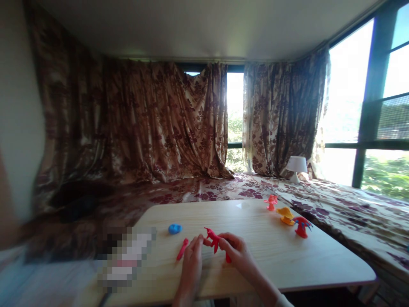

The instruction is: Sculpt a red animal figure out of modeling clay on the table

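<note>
A small red figure point(212, 239) with thin pointed limbs, looking like modelling clay, is held up between my two hands above the table. The fingertips of my left hand point(192, 254) pinch it from the left. My right hand point(235, 250) grips its right side, fingers curled. Under the right hand a red piece point(228, 257) shows; whether it is held or lies on the table I cannot tell. Just left of my left hand lies a pinkish-red stick-shaped piece point(182, 249). Farther back is a blue lump point(175, 229).
Along the right side of the pale wooden table point(255, 273) stand a coral figure point(271, 202), a yellow one point(285, 215) and a red one with blue strips point(302, 227). A blurred-out object point(128, 260) lies at the left edge. Beyond are a white lamp point(296, 167) and patterned curtains point(159, 123).
</note>
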{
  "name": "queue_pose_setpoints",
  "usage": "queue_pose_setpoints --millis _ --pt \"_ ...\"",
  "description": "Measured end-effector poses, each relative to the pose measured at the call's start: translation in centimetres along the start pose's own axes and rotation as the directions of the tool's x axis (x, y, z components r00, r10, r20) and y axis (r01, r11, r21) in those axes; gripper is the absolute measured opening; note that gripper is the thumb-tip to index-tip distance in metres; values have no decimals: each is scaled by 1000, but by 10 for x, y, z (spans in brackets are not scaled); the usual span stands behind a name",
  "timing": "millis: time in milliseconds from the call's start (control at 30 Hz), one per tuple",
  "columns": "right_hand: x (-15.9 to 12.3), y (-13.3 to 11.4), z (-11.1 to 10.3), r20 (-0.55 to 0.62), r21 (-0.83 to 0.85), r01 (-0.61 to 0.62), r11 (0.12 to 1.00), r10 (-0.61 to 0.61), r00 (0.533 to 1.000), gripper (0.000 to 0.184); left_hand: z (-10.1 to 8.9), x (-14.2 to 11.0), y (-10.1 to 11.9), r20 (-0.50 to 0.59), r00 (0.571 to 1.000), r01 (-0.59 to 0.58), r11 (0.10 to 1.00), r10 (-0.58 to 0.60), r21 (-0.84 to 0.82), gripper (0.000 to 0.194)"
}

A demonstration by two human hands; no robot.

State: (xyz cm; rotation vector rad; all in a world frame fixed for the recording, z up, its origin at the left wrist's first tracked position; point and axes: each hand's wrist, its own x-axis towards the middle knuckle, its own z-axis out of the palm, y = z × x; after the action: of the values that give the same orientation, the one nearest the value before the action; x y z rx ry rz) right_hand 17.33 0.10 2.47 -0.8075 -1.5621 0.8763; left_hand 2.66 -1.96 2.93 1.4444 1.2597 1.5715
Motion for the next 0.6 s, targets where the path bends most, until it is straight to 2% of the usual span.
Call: queue_pose_setpoints --millis 67,167,367,600 --pt "0 -1 0 -1 -1 -6 1000 6 1000 30 0 0 1 -20 1000 9 1000 -9 1 38" --pt "0 -4 0 11 -14 -14 1000 14 1000 30 1 -1 1 4 1000 -6 1000 7 -13 38" --pt "-1 -7 1 23 -28 -22 999 22 999 29 1 0 2 22 999 -29 999 29 -16 28" --pt "-1 -3 -1 -4 3 -38 999 38 999 29 1 0 3 -30 999 -9 1000 10 21 37"
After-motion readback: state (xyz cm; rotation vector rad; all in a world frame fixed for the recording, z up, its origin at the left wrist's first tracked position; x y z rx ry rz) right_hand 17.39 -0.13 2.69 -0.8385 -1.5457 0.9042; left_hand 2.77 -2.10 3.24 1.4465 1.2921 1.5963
